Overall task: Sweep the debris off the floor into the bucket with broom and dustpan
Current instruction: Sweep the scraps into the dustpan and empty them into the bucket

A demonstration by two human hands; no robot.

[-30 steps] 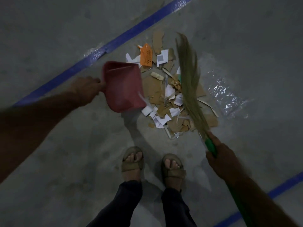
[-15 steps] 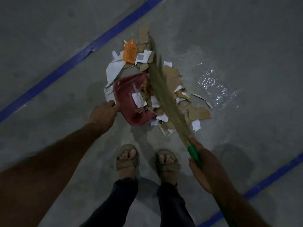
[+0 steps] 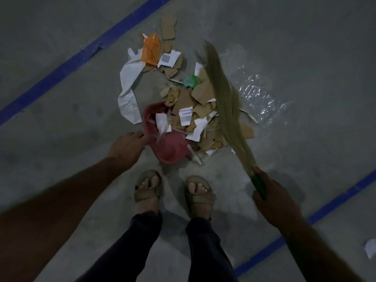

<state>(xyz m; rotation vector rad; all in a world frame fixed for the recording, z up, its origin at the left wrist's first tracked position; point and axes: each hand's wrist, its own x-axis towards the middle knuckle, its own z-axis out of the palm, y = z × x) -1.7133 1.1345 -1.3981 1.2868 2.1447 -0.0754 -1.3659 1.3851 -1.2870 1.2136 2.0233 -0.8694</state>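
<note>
Debris (image 3: 189, 110) sits piled on the floor (image 3: 305, 47), just past the left hand (image 3: 127, 147), whose grip wraps the red dustpan (image 3: 162, 137) handle; a few white paper scraps already lie inside it. Right hand (image 3: 272, 198) grips the broom (image 3: 225, 104) handle, bristles along the pile's far side.

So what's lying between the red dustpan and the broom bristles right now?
In the head view, torn cardboard and white paper scraps fill the stretch between the dustpan and the broom.

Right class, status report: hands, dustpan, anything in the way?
Left hand holds red dustpan; right hand grips broom. Some debris in pan. No bucket visible.
</note>
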